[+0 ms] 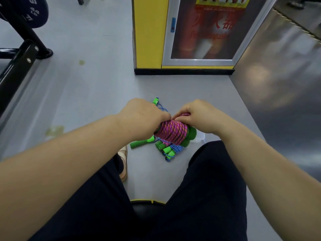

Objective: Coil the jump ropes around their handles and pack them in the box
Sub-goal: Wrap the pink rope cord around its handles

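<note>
Floor: gray and smooth (pixel 86 101), seen from above by a seated person; a yellow pillar (pixel 150 32) and a glass cabinet door (pixel 208 32) stand at the far side, and a black metal frame (pixel 17 63) is at the far left.
Pink jump rope: held above the floor between the knees, in the middle of the view (pixel 172 133).
Left hand: its fingers are curled around the left end of the pink jump rope, and the back of the hand faces the camera (pixel 142 117).
Right hand: it lies on the far right top of the coil, and its fingers pinch the rope there (pixel 196 115).
Hands to each other: they almost touch above the coil.
Look of the rope: pink with orange flecks, wound tightly in many turns into a thick roll; dark green handle ends (pixel 190 134) stick out at the right side.
Blue jump ropes: on the floor just under the roll, with bright green handles (pixel 171 150); one green handle (pixel 139 143) lies to the left of them.
Box: only a clear plastic corner shows, right of the roll (pixel 199 137).
Legs: dark trousers (pixel 208 188), and one light shoe (pixel 123 162) on the near floor.
</note>
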